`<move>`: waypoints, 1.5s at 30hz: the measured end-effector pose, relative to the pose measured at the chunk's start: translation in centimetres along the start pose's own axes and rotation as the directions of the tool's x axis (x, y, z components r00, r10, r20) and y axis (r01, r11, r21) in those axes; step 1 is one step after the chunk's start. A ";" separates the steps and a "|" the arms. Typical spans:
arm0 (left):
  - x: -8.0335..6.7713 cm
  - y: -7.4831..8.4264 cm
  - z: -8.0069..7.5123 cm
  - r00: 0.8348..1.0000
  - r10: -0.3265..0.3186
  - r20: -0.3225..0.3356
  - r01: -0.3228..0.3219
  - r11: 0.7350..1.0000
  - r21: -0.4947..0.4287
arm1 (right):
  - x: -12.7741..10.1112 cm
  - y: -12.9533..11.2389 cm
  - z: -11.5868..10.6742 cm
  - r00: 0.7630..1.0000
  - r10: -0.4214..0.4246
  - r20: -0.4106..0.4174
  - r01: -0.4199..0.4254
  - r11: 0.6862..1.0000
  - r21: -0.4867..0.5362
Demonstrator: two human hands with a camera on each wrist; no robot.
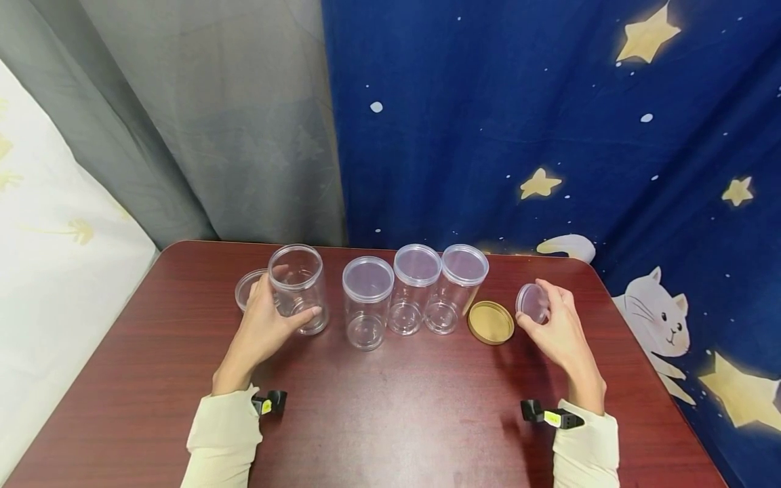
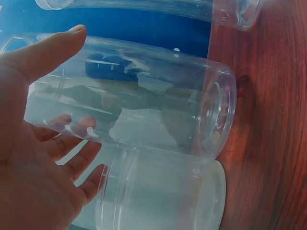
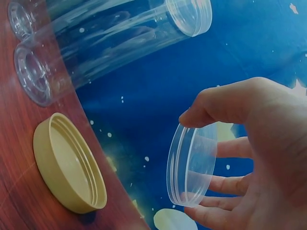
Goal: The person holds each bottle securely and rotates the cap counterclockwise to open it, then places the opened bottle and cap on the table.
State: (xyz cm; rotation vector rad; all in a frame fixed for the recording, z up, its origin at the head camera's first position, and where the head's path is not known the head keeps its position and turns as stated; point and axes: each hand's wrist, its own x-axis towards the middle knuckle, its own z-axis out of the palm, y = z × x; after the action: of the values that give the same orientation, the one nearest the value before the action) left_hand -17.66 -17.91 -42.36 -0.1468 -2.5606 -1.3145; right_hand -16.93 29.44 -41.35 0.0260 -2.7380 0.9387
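Open jar (image 1: 297, 288) is standing toward the worktop's (image 1: 390, 413) far left edge, my left hand (image 1: 264, 325) wrapping around it. My right hand (image 1: 558, 325) is pinching the clear lid (image 1: 531, 302) near the far right corner; I'm keeping the jar steady and the lid level.

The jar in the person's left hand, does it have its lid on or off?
Off. The jar held by the left hand has a bare open rim, unlike the three capped jars beside it; a clear lid lies behind it.
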 end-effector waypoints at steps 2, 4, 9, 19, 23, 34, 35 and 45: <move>0.0 0.0 0.1 1.000 0.006 -0.010 -0.006 1.000 0.000 | 0.0 0.2 0.0 1.000 0.002 0.006 -0.002 1.000 -0.017; 0.1 -0.1 0.1 1.000 0.015 -0.021 -0.014 1.000 0.005 | 0.1 0.4 0.0 1.000 0.004 0.015 -0.004 0.999 -0.032; 0.1 -0.3 0.3 0.998 0.032 -0.046 -0.031 0.999 0.030 | 0.1 1.0 0.1 0.999 0.019 0.044 -0.017 0.998 -0.064; -0.1 -0.9 0.3 0.999 0.004 -0.047 -0.001 0.998 0.063 | 0.2 2.2 0.5 0.995 0.064 0.079 -0.059 0.996 -0.074; -0.3 -1.0 0.0 0.999 -0.035 -0.034 0.038 0.996 0.077 | 0.3 2.5 0.6 0.992 0.077 0.098 -0.070 0.995 -0.069; -0.2 -0.2 -0.1 0.988 0.084 -0.127 -0.072 0.993 0.094 | 0.3 3.0 0.9 0.984 0.115 0.133 -0.106 0.992 -0.072; -0.2 0.0 -0.2 0.982 0.115 -0.151 -0.100 0.990 0.102 | 0.3 3.1 1.0 0.984 0.119 0.135 -0.110 0.991 -0.072; -0.6 3.8 -0.1 0.773 0.413 -0.482 -0.426 0.900 0.087 | 0.4 3.4 1.1 0.979 0.139 0.149 -0.129 0.989 -0.074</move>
State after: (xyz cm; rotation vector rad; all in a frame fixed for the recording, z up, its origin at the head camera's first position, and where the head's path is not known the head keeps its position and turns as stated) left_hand -16.32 -15.75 -39.54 -0.3255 -1.9320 -1.0449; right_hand -17.93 31.50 -44.14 -0.1033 -2.9432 0.9176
